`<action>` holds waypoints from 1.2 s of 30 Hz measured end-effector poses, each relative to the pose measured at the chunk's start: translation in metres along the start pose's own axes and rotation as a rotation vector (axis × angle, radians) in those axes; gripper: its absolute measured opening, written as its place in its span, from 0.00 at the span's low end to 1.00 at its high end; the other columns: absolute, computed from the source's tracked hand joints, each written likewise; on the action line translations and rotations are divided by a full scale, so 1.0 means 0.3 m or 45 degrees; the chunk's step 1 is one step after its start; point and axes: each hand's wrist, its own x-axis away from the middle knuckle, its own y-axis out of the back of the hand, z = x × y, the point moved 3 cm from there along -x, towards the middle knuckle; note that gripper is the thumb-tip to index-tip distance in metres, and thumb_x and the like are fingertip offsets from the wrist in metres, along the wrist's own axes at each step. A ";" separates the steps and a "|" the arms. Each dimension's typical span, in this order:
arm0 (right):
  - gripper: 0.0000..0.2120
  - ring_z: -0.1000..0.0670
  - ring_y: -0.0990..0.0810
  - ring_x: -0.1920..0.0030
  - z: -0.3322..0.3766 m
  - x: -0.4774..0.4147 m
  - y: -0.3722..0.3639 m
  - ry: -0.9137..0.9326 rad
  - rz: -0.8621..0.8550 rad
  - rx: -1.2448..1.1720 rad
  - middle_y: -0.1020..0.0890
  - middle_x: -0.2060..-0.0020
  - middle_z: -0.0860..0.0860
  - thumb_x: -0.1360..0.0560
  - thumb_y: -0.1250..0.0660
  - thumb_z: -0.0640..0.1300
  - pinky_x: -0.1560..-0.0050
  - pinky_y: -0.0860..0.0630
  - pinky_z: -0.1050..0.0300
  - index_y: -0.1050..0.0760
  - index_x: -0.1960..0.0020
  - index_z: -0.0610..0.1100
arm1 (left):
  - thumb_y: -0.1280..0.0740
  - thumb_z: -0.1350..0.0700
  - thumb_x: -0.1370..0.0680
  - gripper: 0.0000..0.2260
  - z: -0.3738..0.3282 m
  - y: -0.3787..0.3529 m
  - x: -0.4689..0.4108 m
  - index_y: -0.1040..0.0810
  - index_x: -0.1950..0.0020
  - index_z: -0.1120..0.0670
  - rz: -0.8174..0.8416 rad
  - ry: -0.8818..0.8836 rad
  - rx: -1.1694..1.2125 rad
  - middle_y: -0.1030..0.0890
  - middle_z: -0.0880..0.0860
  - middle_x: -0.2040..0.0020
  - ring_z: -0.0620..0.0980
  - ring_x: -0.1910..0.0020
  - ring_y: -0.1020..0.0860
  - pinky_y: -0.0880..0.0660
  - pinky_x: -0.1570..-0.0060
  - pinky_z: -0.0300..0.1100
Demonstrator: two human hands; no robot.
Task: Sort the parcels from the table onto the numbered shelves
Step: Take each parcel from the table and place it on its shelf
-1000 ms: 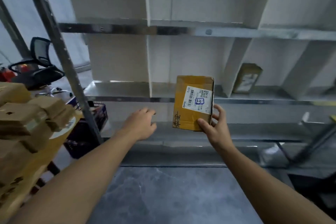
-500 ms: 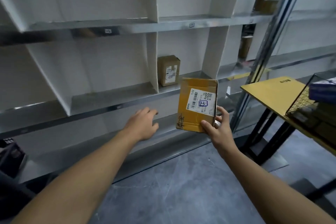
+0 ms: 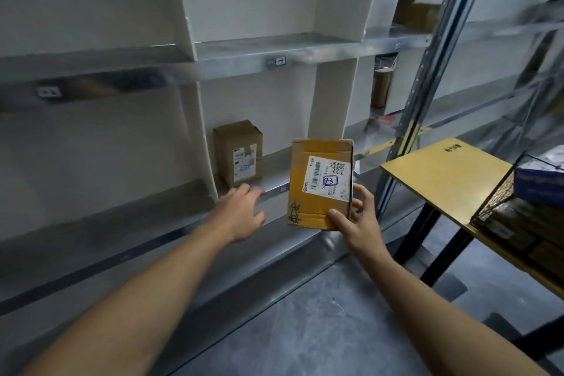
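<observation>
**Parcel "23": in hand, not yet shelved**

Parcel: yellow carton, upright, label facing me. My right hand grips its lower right corner, thumb in front and fingers behind.
Left hand: left of the parcel, fingers loose, holding nothing, stretched toward the shelf.
Brown box: on that shelf, behind and left of the parcel. A second ago it sat to the right.
Yellow table: right of the parcel, newly in view.
Judgement: I have moved along the rack and am still looking for bay 23.
</observation>
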 end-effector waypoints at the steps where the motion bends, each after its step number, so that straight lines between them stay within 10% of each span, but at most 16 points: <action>1: 0.32 0.46 0.23 0.37 -0.003 -0.052 -0.005 0.015 -0.004 0.001 0.25 0.38 0.53 0.26 0.25 0.47 0.38 0.22 0.39 0.38 0.32 0.66 | 0.38 0.47 0.21 0.23 0.006 -0.004 -0.055 0.36 0.26 0.49 0.011 -0.009 -0.007 0.31 0.52 0.30 0.52 0.32 0.31 0.32 0.34 0.51; 36: 0.34 0.48 0.30 0.30 -0.348 -1.177 -0.231 0.016 0.666 0.136 0.27 0.29 0.48 0.24 0.27 0.47 0.29 0.32 0.46 0.40 0.23 0.49 | 0.38 0.48 0.20 0.23 -0.027 -0.243 -0.706 0.35 0.26 0.49 -0.051 0.719 0.109 0.29 0.53 0.32 0.53 0.32 0.32 0.33 0.33 0.50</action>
